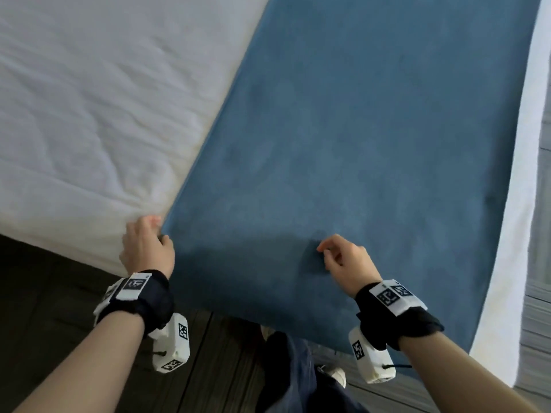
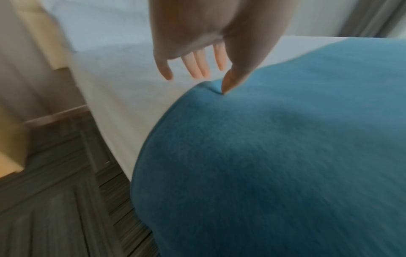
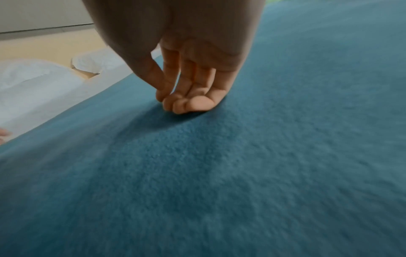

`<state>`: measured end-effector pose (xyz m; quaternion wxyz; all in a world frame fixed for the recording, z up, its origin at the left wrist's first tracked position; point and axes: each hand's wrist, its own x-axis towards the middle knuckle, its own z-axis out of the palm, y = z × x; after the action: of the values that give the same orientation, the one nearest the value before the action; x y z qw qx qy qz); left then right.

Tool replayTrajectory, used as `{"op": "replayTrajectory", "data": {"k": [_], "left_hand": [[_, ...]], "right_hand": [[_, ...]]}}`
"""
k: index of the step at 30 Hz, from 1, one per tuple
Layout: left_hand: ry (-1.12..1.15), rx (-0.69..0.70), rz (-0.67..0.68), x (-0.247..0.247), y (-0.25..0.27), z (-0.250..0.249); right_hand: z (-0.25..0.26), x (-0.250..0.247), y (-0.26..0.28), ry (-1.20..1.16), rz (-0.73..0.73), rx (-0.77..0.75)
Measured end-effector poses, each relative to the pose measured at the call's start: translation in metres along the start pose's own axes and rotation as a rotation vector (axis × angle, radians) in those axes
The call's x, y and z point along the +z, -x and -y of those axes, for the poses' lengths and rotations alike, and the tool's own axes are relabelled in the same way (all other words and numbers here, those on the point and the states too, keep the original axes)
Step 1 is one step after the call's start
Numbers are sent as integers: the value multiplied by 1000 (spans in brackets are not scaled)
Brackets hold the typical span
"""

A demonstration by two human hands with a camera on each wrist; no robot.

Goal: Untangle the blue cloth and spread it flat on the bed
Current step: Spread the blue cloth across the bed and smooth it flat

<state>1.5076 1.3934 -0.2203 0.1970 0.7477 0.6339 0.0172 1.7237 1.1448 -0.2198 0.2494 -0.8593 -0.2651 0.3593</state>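
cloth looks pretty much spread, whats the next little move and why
Probably let go and smooth the near edge. The blue cloth already lies flat across the bed, its near end hanging over the side. The left hand only touches its edge with the thumb, and the right hand rests fingertips on it.

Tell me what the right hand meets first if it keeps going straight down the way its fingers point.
The blue cloth: the right hand has fingers aimed down, at or just above its surface. Contact is unclear.
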Motion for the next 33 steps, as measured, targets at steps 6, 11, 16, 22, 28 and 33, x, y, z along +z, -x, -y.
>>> {"op": "replayTrajectory", "data": {"k": [6, 11, 16, 22, 28, 33], "left_hand": [[-243, 463, 153, 17, 69, -40], [-265, 646, 272, 39, 120, -48], [-273, 621, 292, 47, 150, -42], [-278, 603, 324, 47, 157, -43], [-175, 563, 288, 38, 135, -32], [-128, 304, 79, 26, 88, -10]], "right_hand": [[-51, -14, 46, 85, -338, 139], [-108, -32, 95, 227, -491, 380], [-156, -39, 135, -36, -667, 565], [-182, -37, 146, -397, -616, 685], [-199, -36, 154, -289, -531, 682], [-192, -30, 151, -263, -600, 747]]}}
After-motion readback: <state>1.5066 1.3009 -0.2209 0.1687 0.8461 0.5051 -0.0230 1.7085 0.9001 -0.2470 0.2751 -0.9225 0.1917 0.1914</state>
